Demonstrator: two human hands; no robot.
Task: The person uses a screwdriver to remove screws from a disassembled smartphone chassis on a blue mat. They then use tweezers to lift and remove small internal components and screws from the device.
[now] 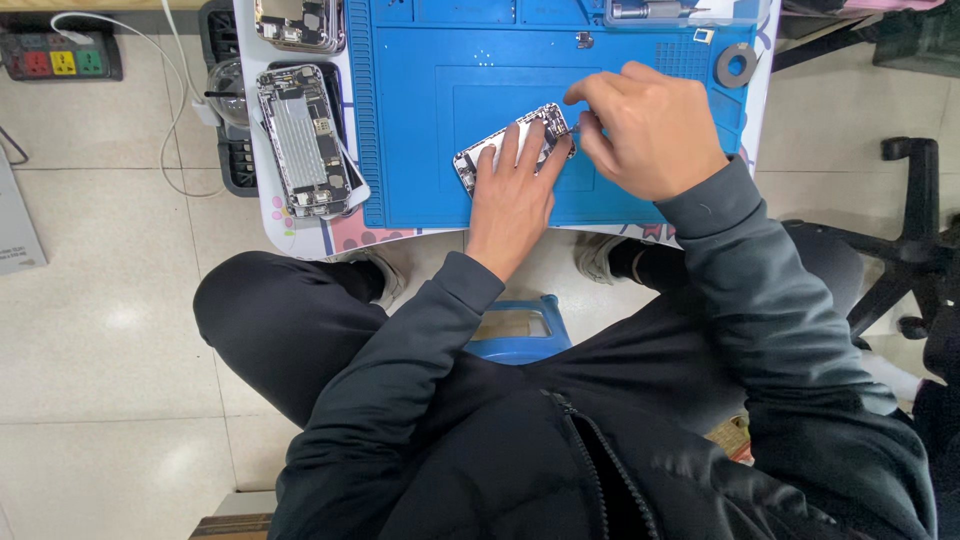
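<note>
The person is sitting on a low blue stool (520, 335) and leaning over a small table (300, 225) that is carrying a blue work mat (430, 100). An opened phone (490, 152) is lying tilted on the mat, near its front edge, with its insides facing up. The left hand (512, 195) is lying flat on the phone — fingers spread and pressing down on it, not curled around it. The right hand (645, 125) is hovering just beside the phone's far end, its thumb and forefinger pinched together at the top corner; whatever they are pinching is too small to make out, so I cannot tell whether they are gripping a tool or a part. The two hands are almost touching over the phone. To the left of the mat a second opened phone (305, 140) is lying on the table, its metal plates and boards showing, and a third one (300, 22) is sitting beyond it at the top edge of the view. A grey ring (736, 66) is resting at the far right corner of the mat, and a small metal piece (585, 40) is lying further along its back. On the floor at the far left a power strip (60, 55) is sitting with a white cable (180, 80) running from it — and a black office chair (910, 240) is standing to the right.
</note>
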